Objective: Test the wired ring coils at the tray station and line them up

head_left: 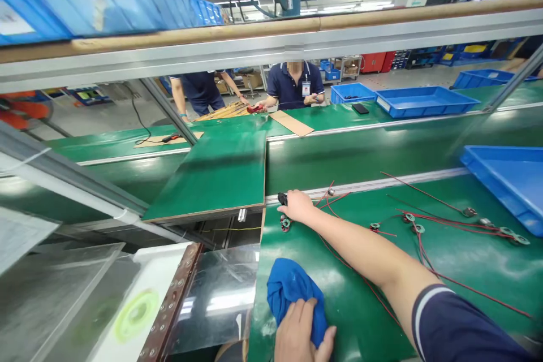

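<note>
My left hand (297,331) presses on a bunched blue cloth (292,285) at the near edge of the green work surface, fingers and thumb closed around it. Farther forward, my right hand (300,207) is closed around a small black object (282,199), mostly hidden by the fingers. Just below that hand lies a small round part with red wires (285,223). Several similar wired parts (418,228) are scattered to the right of my right forearm, their long red leads trailing across the green surface.
A blue tray (509,181) stands at the right. A raised green board (216,169) bridges to the far bench, beside a gap. Overhead runs a shelf rail (263,39) with blue bins (110,0). Across the bench, a person (292,87) holds a red-handled item; another stands beside.
</note>
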Demonstrator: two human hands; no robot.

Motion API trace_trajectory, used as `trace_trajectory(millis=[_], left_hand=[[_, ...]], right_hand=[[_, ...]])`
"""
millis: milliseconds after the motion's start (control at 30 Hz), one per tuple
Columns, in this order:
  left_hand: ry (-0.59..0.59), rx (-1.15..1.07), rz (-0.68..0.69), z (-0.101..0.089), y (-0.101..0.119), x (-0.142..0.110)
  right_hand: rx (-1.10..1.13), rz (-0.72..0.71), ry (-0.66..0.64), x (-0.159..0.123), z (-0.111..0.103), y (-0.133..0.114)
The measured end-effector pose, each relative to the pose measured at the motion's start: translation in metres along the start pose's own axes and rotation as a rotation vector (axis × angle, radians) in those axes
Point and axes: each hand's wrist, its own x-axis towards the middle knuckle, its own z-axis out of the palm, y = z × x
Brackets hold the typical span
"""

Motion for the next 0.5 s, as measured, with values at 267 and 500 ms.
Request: trace_trajectory(millis=[267, 500], left_hand=[[0.050, 0.080, 0.019, 0.006, -0.006, 0.008], [0.049, -0.034, 0.097, 0.018, -0.013, 0.010]], right_hand=[[0.090, 0.071, -0.077, 0.026, 0.009, -0.005], [0.493, -0.010, -0.342, 0.007, -0.042, 0.017]])
